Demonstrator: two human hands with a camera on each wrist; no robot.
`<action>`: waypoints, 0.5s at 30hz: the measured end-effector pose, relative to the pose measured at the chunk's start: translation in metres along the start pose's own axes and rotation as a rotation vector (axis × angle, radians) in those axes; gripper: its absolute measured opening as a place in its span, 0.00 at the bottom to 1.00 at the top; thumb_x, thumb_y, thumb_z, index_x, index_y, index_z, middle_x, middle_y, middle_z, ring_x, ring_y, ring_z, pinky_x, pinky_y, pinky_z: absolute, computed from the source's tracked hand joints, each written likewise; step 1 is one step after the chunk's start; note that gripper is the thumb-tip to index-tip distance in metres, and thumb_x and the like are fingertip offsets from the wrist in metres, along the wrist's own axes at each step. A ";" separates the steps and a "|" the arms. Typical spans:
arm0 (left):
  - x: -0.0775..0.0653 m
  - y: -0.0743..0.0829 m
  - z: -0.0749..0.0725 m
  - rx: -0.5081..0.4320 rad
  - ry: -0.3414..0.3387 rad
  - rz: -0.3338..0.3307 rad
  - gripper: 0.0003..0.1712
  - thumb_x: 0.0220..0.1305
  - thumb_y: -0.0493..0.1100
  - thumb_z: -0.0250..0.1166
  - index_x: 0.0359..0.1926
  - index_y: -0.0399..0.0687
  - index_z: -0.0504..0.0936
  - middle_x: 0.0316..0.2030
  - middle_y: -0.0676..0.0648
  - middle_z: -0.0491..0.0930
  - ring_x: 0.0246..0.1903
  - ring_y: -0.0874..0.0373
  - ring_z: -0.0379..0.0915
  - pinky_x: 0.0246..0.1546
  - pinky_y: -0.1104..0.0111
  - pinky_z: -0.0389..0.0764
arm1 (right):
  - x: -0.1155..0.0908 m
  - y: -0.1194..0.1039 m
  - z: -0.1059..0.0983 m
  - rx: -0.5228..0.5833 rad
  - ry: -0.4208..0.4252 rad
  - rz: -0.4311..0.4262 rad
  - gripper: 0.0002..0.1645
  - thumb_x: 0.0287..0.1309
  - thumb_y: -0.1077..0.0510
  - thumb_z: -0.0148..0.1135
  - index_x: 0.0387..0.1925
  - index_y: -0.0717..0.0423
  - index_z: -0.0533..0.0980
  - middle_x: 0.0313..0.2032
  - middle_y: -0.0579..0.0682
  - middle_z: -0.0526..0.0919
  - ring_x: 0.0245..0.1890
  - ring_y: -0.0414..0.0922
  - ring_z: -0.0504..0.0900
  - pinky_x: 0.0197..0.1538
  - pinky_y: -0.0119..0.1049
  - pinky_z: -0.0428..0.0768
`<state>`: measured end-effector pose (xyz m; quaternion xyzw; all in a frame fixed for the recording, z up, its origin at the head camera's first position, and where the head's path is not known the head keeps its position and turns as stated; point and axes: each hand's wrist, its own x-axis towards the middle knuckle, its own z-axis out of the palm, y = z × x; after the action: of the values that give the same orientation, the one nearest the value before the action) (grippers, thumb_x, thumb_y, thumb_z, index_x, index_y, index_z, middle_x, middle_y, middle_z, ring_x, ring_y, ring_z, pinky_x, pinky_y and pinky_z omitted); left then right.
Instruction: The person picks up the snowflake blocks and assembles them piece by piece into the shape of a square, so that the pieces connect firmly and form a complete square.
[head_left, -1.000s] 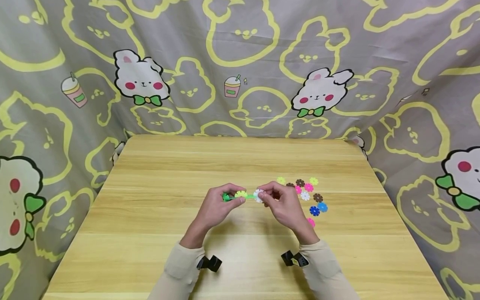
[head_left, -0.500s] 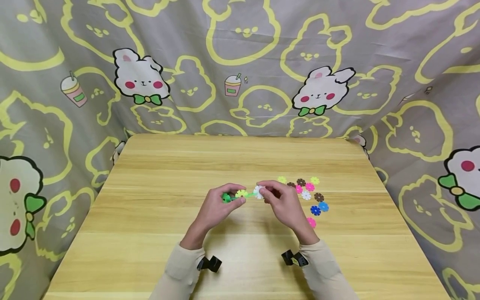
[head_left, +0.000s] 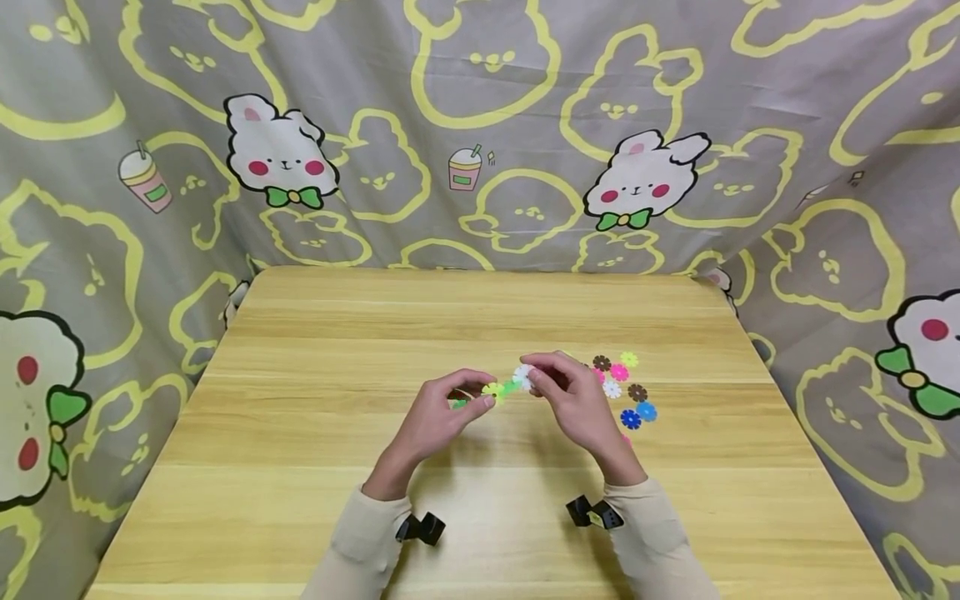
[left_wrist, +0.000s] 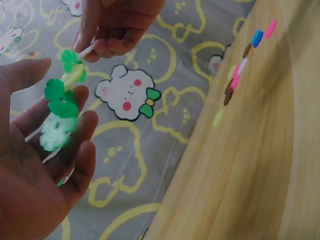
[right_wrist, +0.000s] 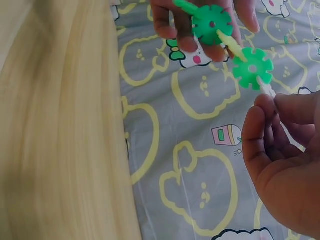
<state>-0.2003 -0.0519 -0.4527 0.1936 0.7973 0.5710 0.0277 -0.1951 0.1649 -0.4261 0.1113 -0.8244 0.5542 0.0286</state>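
A short chain of interlocking snowflake discs, with green, yellow (head_left: pixel 492 390) and white pieces, stretches between both hands. At its right end is a white snowflake disc (head_left: pixel 522 377), which my right hand (head_left: pixel 576 408) pinches edge-on between thumb and fingertips. My left hand (head_left: pixel 442 417) holds the other end, its fingers curled under the chain. In the left wrist view a pale green disc (left_wrist: pixel 57 132) and a darker green disc (left_wrist: pixel 61 97) lie across those fingers, with the thumb standing off to the side. Next to the white piece, the right wrist view shows a green disc (right_wrist: pixel 252 68).
Loose snowflake discs in several colours lie to the right on the wooden table (head_left: pixel 337 333), among them a dark blue disc (head_left: pixel 631 419), a light blue disc (head_left: pixel 647 412) and a brown disc (head_left: pixel 637 392). A cartoon-print curtain (head_left: pixel 420 167) surrounds the table.
The right hand has risen slightly and shifted right and away, lifting the white end of the chain. The left hand has moved a little to the right. The chain now slants upward to the right.
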 end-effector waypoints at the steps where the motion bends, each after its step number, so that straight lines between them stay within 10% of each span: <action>1: 0.001 0.000 0.000 -0.002 0.000 0.008 0.11 0.64 0.47 0.65 0.46 0.53 0.83 0.38 0.54 0.84 0.39 0.62 0.78 0.45 0.64 0.80 | 0.000 -0.001 0.000 0.005 -0.003 0.001 0.13 0.67 0.56 0.56 0.50 0.52 0.80 0.36 0.54 0.82 0.33 0.43 0.80 0.38 0.33 0.82; 15: 0.012 0.008 0.011 0.018 -0.017 0.139 0.10 0.72 0.46 0.54 0.51 0.50 0.74 0.38 0.51 0.78 0.27 0.61 0.70 0.25 0.72 0.72 | 0.000 -0.012 0.007 0.009 -0.010 -0.107 0.12 0.66 0.59 0.58 0.48 0.53 0.81 0.34 0.52 0.76 0.29 0.42 0.78 0.34 0.34 0.81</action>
<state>-0.2064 -0.0358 -0.4469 0.2533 0.7869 0.5627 -0.0070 -0.1921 0.1545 -0.4175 0.1579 -0.8149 0.5551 0.0536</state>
